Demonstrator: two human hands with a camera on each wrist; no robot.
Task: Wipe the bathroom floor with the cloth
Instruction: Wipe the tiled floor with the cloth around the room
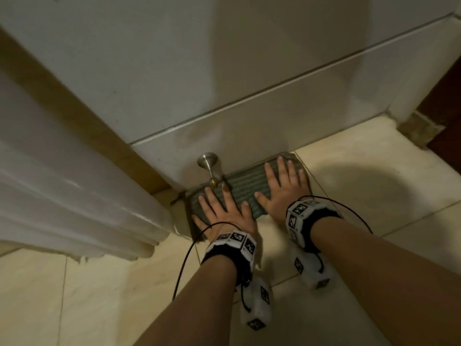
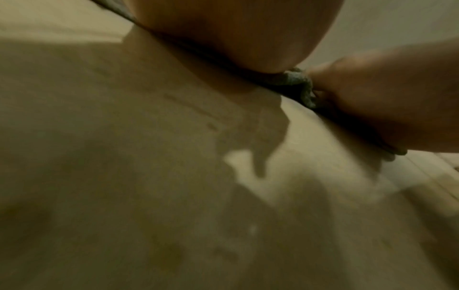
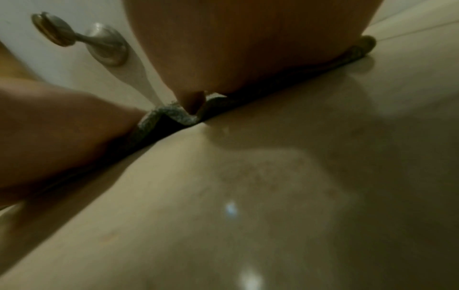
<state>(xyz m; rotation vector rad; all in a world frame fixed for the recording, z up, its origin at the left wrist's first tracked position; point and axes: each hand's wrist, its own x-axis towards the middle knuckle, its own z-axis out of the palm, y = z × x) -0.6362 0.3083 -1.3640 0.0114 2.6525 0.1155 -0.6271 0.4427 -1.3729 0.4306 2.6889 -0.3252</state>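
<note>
A grey-green ribbed cloth [image 1: 245,187] lies flat on the cream tiled floor [image 1: 374,186], pushed up against the base of the white wall. My left hand [image 1: 222,211] presses on its left part with fingers spread straight. My right hand [image 1: 282,187] presses on its right part, fingers also spread flat. In the left wrist view the cloth's edge [image 2: 298,82] bunches between my left palm [image 2: 236,33] and my right hand [image 2: 385,98]. In the right wrist view the cloth edge [image 3: 174,115] wrinkles beside my right thumb, with my left hand [image 3: 62,127] at the left.
A metal door stopper [image 1: 209,167] juts from the wall just above the cloth's left part, seen too as the stopper [image 3: 82,42]. A white door [image 1: 62,183] stands close at the left. A dark doorway corner [image 1: 429,128] lies at the far right. Bare floor tiles stretch behind my wrists.
</note>
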